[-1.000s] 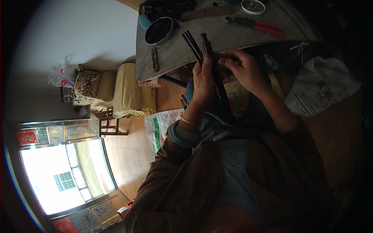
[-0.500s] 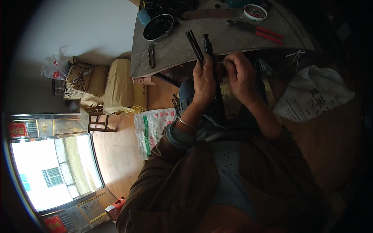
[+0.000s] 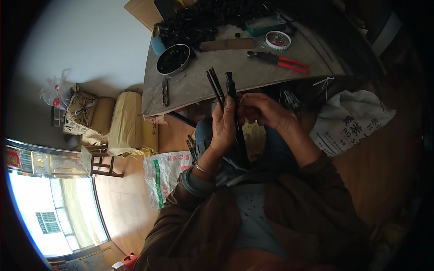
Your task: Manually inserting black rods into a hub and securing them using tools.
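My left hand (image 3: 223, 127) is closed around a thick black tube (image 3: 230, 84) with a stepped tip. A few thin black rods (image 3: 214, 83) also stick up from that grip, leaning left of the tube. Below the hand, a long dark length runs down over my lap. My right hand (image 3: 267, 111) is beside the tube at the same height, its thumb and fingers pinched together. What lies between those fingertips is too small and shaded to make out. Both hands are in front of the table's (image 3: 199, 92) near edge, above my knees.
On the table are red-handled pliers (image 3: 280, 61), a small dark hand tool (image 3: 165, 92), a round bowl (image 3: 189, 50) of black pieces, a white dish (image 3: 278, 46) of small bits, a teal box (image 3: 257, 31), a brown strip (image 3: 228, 44) and heaped black parts (image 3: 203, 22). A white sack (image 3: 352, 119) stands right.
The whole view has shifted, so the table and hands appear lower and slightly left, with more of the tabletop showing. My left hand keeps its grip; my right fingers stay pinched beside the tube.
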{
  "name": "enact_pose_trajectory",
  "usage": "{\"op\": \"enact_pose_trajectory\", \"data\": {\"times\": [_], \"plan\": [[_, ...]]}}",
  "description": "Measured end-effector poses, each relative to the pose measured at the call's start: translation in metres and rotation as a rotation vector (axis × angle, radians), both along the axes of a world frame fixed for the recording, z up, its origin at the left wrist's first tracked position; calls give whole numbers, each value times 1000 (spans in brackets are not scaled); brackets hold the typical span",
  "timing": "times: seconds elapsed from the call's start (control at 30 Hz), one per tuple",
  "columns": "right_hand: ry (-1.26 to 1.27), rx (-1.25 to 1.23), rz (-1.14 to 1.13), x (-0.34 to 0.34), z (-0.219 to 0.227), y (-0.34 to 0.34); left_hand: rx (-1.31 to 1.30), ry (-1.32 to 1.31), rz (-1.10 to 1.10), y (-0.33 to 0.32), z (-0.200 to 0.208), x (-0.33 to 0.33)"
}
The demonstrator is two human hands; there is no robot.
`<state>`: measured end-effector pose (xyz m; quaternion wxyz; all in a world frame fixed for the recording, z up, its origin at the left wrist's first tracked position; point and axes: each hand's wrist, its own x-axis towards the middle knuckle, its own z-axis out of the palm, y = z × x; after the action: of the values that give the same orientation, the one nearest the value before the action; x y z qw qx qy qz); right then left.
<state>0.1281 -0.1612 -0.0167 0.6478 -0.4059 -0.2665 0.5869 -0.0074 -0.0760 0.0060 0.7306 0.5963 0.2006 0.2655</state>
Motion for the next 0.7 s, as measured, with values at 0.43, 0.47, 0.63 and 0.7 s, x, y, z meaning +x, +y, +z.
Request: {"op": "enact_pose_trajectory", "data": {"times": [0.43,0.47,0.63,0.7], "plan": [[-1902,-196,-807,125,2,-15,-192,-68,-132,13,-7,-8],[-2006,-269,-690,127,3,-15,-235,-77,-117,13,-9,-10],[-2126,-80,-620,135,1,-14,-164,4,69,13,-20,-10],[-2119,-114,-666,132,8,-13,-219,-3,152,11,-19,-10]]}}
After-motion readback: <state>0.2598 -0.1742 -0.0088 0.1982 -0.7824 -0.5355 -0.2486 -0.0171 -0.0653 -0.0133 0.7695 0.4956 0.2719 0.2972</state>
